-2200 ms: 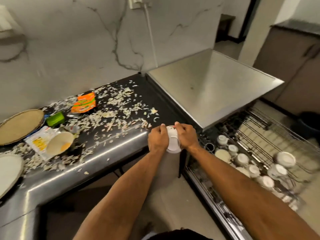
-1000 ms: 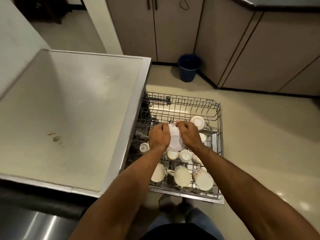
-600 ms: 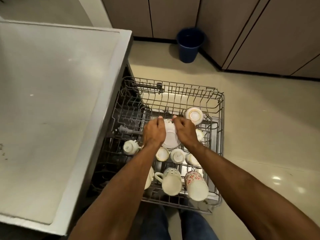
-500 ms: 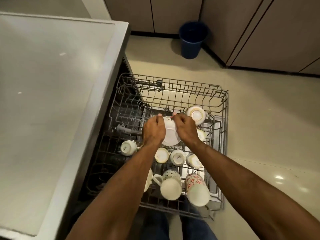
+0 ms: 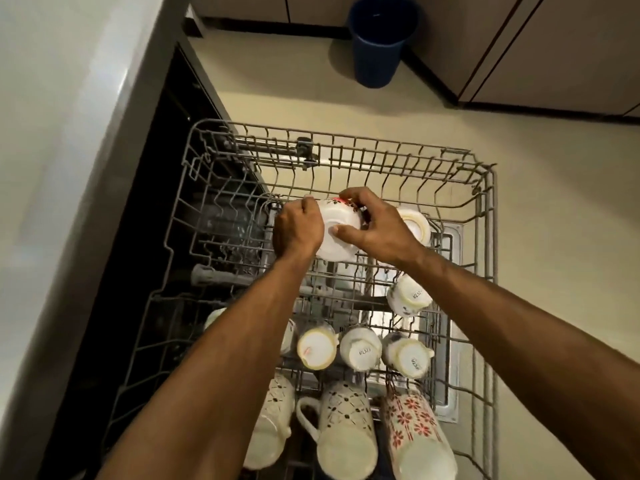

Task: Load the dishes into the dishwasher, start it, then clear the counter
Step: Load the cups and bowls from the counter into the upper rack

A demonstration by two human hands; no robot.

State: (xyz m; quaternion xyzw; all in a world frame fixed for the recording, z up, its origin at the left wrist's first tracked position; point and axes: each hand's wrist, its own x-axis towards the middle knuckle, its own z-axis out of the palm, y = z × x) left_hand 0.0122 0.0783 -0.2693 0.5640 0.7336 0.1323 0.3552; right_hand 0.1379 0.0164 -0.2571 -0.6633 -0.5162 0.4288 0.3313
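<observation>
A white bowl (image 5: 337,233) with a red pattern on its rim is turned base-up over the far middle of the pulled-out grey wire dishwasher rack (image 5: 485,216). My left hand (image 5: 298,230) grips its left side and my right hand (image 5: 377,230) grips its right side, thumb on the base. Several upturned white cups, such as one cup (image 5: 410,297), and tall patterned mugs, such as the red-flowered mug (image 5: 419,434), fill the near half of the rack. Whether the bowl rests on the wires is hidden by my hands.
The steel dishwasher top (image 5: 69,133) runs along the left beside the dark opening (image 5: 162,237). A blue bin (image 5: 377,39) stands on the beige floor by the cabinets at the back. The rack's left section holds only bare tines.
I carried the bowl from the littered counter edge to the rack. Over the last second both hands lowered it toward the rack's far middle, and the view tilted further down.
</observation>
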